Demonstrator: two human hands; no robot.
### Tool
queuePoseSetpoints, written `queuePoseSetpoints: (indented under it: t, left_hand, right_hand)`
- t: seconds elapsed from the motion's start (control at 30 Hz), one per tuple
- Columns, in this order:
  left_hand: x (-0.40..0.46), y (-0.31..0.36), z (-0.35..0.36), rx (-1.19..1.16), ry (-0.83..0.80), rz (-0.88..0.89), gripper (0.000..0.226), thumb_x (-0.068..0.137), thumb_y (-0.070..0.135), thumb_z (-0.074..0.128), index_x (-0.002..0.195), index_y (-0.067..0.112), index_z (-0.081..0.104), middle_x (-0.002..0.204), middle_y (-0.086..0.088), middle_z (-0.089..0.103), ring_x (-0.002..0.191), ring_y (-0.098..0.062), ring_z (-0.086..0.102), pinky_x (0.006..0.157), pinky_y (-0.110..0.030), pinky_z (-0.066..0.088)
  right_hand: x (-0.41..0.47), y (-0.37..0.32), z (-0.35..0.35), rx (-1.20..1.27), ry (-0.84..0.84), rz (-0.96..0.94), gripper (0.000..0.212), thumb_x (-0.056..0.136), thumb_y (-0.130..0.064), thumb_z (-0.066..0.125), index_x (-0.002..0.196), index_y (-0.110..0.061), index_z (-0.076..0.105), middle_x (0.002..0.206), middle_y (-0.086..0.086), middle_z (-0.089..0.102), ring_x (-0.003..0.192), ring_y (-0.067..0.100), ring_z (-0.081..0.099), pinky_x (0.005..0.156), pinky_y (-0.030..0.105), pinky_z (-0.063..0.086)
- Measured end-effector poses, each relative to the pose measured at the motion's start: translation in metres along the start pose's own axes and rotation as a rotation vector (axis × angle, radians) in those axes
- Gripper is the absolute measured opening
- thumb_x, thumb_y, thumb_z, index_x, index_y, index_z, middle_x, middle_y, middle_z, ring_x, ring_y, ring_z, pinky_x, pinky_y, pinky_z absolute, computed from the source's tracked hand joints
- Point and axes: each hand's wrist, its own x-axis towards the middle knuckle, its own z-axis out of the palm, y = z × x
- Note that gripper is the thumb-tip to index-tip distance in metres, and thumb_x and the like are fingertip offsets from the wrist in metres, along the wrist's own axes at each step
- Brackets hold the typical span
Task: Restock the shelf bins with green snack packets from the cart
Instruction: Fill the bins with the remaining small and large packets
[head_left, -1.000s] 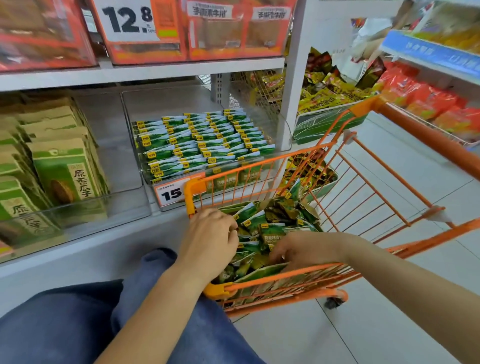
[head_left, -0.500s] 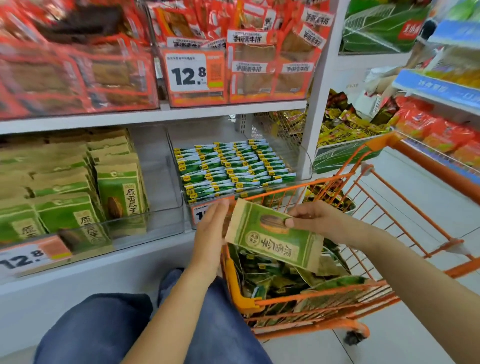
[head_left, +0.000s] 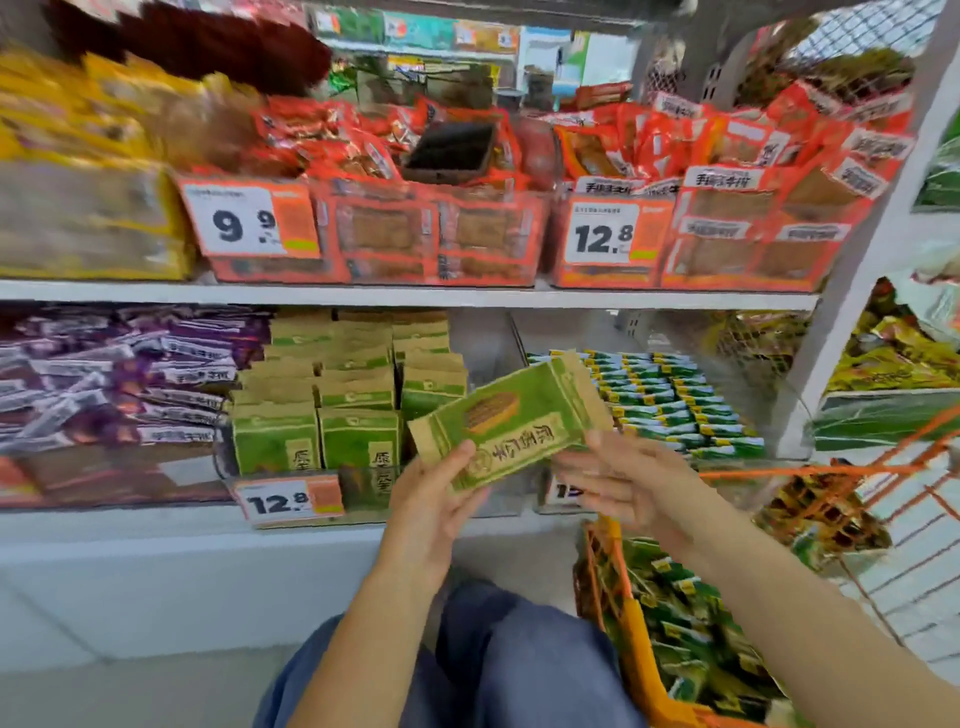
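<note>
A green and tan snack packet is held tilted and upside down in front of the lower shelf. My left hand grips its lower left end, thumb on the front. My right hand is just off its right end with fingers spread and relaxed. Behind it a clear bin holds rows of matching green packets standing upright. The orange cart at the lower right holds several small green packets.
To the right a second clear bin holds rows of small green sachets. Purple packets fill the left bin. Red packets sit on the upper shelf. Price tags line the shelf edge. My knees in blue trousers are below.
The view rose and swung left. The packet came up out of the cart to the bin. My left hand took hold of it and my right hand let go.
</note>
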Motion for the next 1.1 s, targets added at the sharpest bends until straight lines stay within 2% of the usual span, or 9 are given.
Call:
queuePoseSetpoints:
  t: [0.13,0.2,0.3,0.43,0.57,0.7,0.87,0.93,1.1]
  left_hand:
    - [0.005,0.003,-0.006,0.324,0.003,0.235,0.019,0.082,0.01,0.071,0.097,0.019,0.068,0.088,0.006,0.075,0.085,-0.009,0.069,0.063,-0.016,0.051]
    - [0.01,0.011,-0.016,0.456,0.201,0.53,0.015,0.087,0.009,0.067,0.093,0.022,0.066,0.083,0.014,0.071,0.081,0.003,0.064,0.068,-0.01,0.047]
    - [0.014,0.024,-0.033,0.461,0.446,0.799,0.017,0.094,0.011,0.057,0.104,0.024,0.06,0.099,0.016,0.063,0.091,0.007,0.057,0.075,-0.005,0.041]
    - [0.027,0.026,-0.047,0.385,0.515,0.786,0.025,0.095,0.008,0.052,0.109,0.03,0.053,0.11,0.006,0.058,0.1,-0.002,0.055,0.076,-0.005,0.038]
    - [0.032,0.025,-0.05,0.387,0.481,0.773,0.029,0.095,0.007,0.051,0.121,0.019,0.05,0.114,0.002,0.057,0.1,-0.004,0.055,0.077,-0.008,0.041]
    - [0.032,0.027,-0.05,0.367,0.489,0.78,0.031,0.095,0.004,0.052,0.122,0.019,0.048,0.112,0.003,0.057,0.096,0.001,0.055,0.076,-0.009,0.042]
    - [0.033,0.026,-0.054,0.388,0.494,0.768,0.033,0.095,0.005,0.052,0.127,0.015,0.048,0.111,0.008,0.057,0.098,0.003,0.054,0.076,-0.009,0.042]
    - [0.033,0.026,-0.054,0.402,0.483,0.76,0.035,0.095,0.006,0.052,0.128,0.016,0.048,0.112,0.009,0.056,0.099,0.002,0.054,0.076,-0.009,0.042]
    - [0.034,0.024,-0.051,0.435,0.476,0.77,0.032,0.095,0.007,0.052,0.122,0.024,0.048,0.108,0.014,0.057,0.098,0.001,0.054,0.075,-0.01,0.042]
  right_hand:
    - [0.015,0.01,0.036,-0.009,0.091,-0.158,0.026,0.087,-0.014,0.065,0.11,-0.003,0.065,0.101,0.008,0.073,0.086,0.015,0.07,0.068,0.025,0.058]
    - [0.026,0.005,0.046,-0.095,0.131,-0.292,0.02,0.087,-0.009,0.064,0.107,-0.01,0.067,0.101,0.005,0.073,0.087,0.013,0.07,0.073,0.027,0.058]
    - [0.055,-0.01,0.056,-0.573,0.18,-0.494,0.022,0.087,-0.017,0.068,0.109,-0.018,0.069,0.1,-0.002,0.073,0.091,0.013,0.067,0.081,0.033,0.053]
    - [0.11,-0.004,0.067,-0.875,0.165,-0.349,0.025,0.084,-0.023,0.073,0.108,-0.015,0.069,0.1,0.005,0.071,0.091,0.019,0.064,0.081,0.034,0.05]
    - [0.155,0.028,0.08,-0.753,0.103,-0.083,0.017,0.077,-0.018,0.078,0.09,-0.009,0.071,0.097,0.016,0.072,0.092,0.029,0.068,0.084,0.047,0.053]
    - [0.172,0.046,0.089,-0.703,0.133,0.02,0.07,0.061,-0.026,0.088,0.12,-0.006,0.057,0.112,0.008,0.066,0.102,0.023,0.063,0.083,0.037,0.054]
    - [0.173,0.037,0.096,-0.496,-0.121,0.249,0.05,0.071,-0.002,0.081,0.116,-0.012,0.062,0.116,0.003,0.067,0.111,0.019,0.059,0.094,0.032,0.048]
    - [0.176,0.037,0.096,-0.448,-0.113,0.257,0.053,0.067,0.002,0.081,0.115,-0.011,0.062,0.115,0.004,0.068,0.111,0.019,0.06,0.098,0.035,0.047]
    - [0.186,0.047,0.092,-0.577,-0.113,-0.025,0.069,0.062,0.0,0.085,0.124,-0.012,0.058,0.111,-0.001,0.068,0.11,0.017,0.061,0.098,0.033,0.046]
